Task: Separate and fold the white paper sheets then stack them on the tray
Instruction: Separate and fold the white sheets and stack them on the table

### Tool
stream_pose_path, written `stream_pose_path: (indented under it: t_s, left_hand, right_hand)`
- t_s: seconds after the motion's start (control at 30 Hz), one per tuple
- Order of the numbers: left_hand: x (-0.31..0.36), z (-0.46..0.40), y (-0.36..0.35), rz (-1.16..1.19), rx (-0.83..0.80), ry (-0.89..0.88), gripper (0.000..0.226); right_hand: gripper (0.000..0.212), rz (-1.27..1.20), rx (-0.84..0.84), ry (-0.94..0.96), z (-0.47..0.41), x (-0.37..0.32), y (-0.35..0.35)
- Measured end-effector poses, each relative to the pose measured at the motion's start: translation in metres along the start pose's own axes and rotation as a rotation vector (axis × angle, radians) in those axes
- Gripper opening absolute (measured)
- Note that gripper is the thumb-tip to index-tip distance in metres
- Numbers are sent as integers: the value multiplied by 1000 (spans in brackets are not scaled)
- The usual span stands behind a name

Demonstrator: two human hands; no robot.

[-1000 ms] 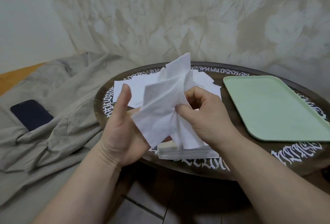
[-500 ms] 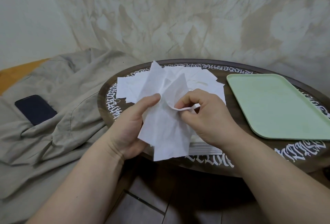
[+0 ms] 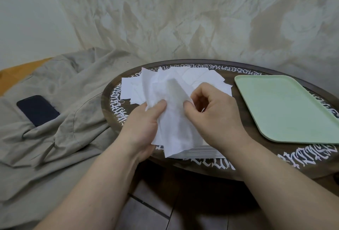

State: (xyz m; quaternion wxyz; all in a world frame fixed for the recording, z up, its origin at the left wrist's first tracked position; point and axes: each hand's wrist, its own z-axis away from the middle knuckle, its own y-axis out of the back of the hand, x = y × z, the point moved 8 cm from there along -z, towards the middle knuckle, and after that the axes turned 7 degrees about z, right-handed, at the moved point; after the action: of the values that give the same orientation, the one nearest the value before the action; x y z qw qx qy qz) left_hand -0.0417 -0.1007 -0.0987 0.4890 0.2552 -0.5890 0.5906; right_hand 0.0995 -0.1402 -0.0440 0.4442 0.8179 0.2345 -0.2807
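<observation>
A soft white paper sheet (image 3: 174, 119) hangs crumpled between both hands above the near edge of the round table. My left hand (image 3: 143, 127) grips its left side with the thumb on top. My right hand (image 3: 214, 118) pinches its right edge between thumb and curled fingers. Under the hands lies a neat stack of white sheets (image 3: 200, 150). More loose white sheets (image 3: 205, 77) are spread on the table behind. The pale green tray (image 3: 286, 108) sits at the right of the table with nothing on it.
The dark round table (image 3: 256, 165) has white lettering around its rim. A beige cloth (image 3: 60, 101) covers the surface to the left, with a dark phone (image 3: 37, 109) lying on it. Tiled floor shows below the table.
The hands have lowered the sheet and drawn closer together; its raised corner has dropped, and my left thumb now lies on top of the paper.
</observation>
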Motion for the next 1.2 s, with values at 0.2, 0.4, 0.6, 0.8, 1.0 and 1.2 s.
stream_pose_path:
  t_s: [0.2,0.4,0.6,0.8,1.0,1.2]
  left_hand:
    - [-3,5,-8,-28,-49,-9,24]
    - [1,10,-19,122,-255,64,46]
    - [6,5,-5,91,-272,93,48]
    - [1,2,4,1,-183,132,53]
    - [-4,4,-4,-23,-145,65,34]
    - [-1,5,-3,7,-139,54,35]
  right_hand:
    - [14,-82,-224,24,9,-6,-26]
    - [19,-185,-293,19,9,-5,-26]
    - [14,-148,-289,41,10,-2,-22]
    - [16,-104,-285,107,10,-8,-24]
    - [18,-31,-199,76,7,-3,-22]
    - [58,82,-12,57,-4,5,-4]
